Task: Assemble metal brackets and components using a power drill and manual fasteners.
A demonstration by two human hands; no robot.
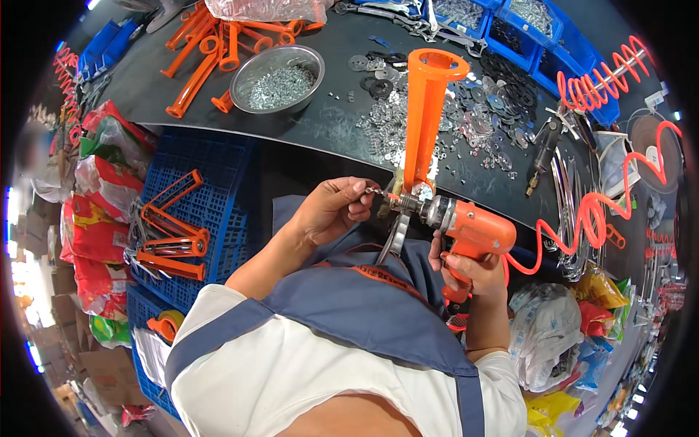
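Note:
My right hand (462, 269) grips an orange pneumatic drill (477, 231) by its handle, its chuck and bit turned to the left. My left hand (338, 204) pinches a small metal part (373, 191) between thumb and fingertips, close to the tip of the bit; its exact kind is too small to tell. An orange metal frame part (424, 120) with a round flange stands upright at the table edge, just beyond the drill's chuck. Below the chuck a flat metal piece (395, 237) slants down toward my apron.
On the dark table (335, 127) lie loose screws, nuts and washers (466, 116), a steel bowl (278, 79) of small hardware and orange frame parts (200, 54). Blue bins (524, 36) stand behind. A coiled red air hose (575, 240) runs right. Blue crates (193, 218) hold frames at left.

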